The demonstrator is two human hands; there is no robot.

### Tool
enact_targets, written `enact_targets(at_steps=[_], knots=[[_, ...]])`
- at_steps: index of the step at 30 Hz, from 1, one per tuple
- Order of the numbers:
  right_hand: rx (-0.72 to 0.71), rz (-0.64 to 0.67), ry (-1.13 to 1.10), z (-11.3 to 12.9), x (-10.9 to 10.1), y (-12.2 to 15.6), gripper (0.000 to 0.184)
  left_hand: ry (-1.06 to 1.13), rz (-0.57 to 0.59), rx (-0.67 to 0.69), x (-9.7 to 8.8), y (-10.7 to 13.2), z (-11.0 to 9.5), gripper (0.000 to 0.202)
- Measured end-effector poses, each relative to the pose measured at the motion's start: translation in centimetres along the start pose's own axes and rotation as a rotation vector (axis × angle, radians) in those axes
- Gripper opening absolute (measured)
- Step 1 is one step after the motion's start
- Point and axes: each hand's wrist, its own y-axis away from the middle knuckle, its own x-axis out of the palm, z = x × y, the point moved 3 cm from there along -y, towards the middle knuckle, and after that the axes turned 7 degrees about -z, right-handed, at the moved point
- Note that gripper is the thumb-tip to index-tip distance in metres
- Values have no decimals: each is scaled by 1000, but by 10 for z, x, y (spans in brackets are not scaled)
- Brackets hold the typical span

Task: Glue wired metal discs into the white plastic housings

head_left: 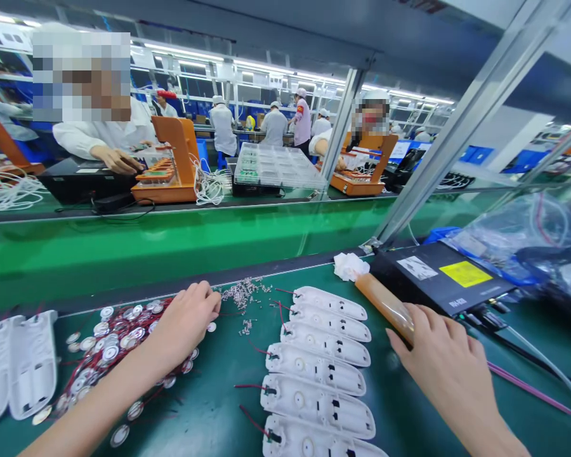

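My left hand (190,320) is closed, its fingertips pinched together at the edge of a pile of small screws (242,293); whatever is between them is hidden. Beneath that forearm spreads a heap of round metal discs with red wires (110,349). My right hand (445,358) wraps around the near end of a tan cylindrical tool (385,304), whose far end lies by a crumpled white tissue (350,266). Between my hands, several white plastic shells (321,355) lie in a column, each with a disc inside and red wires sticking out to the left.
More white shells (32,362) lie at the left. A black box with a yellow label (450,289) and cables stands at the right, before plastic bags (528,228). A metal post (438,139) slants up. Across the green divider (171,244), co-workers sit beside orange fixtures (181,158).
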Motion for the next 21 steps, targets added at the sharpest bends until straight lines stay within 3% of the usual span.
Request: enact_targets(at_steps=[3, 6, 9, 13, 16, 18, 19, 21], knots=[[-87, -2, 185, -13, 11, 9, 25, 4, -35, -16, -12, 5, -8, 23], [-115, -51, 206, -20, 17, 9, 22, 56, -163, -17, -21, 13, -15, 27], [-147, -72, 191, -25, 23, 5, 22, 208, -272, 4, -25, 22, -21, 26], [-133, -31, 137, -27, 21, -3, 24, 463, -310, 14, -29, 35, -30, 21], [-50, -80, -42, -13, -7, -15, 28, 566, -313, 33, -35, 42, -46, 20], [-7, -156, -390, 7, -38, -23, 26, 632, -321, 79, -41, 44, -61, 19], [-30, -134, -615, 21, -53, -25, 24, 666, -327, 129, -45, 45, -70, 17], [-231, 28, -904, 54, -79, -23, 32, 706, -349, 248, -51, 45, -87, 14]])
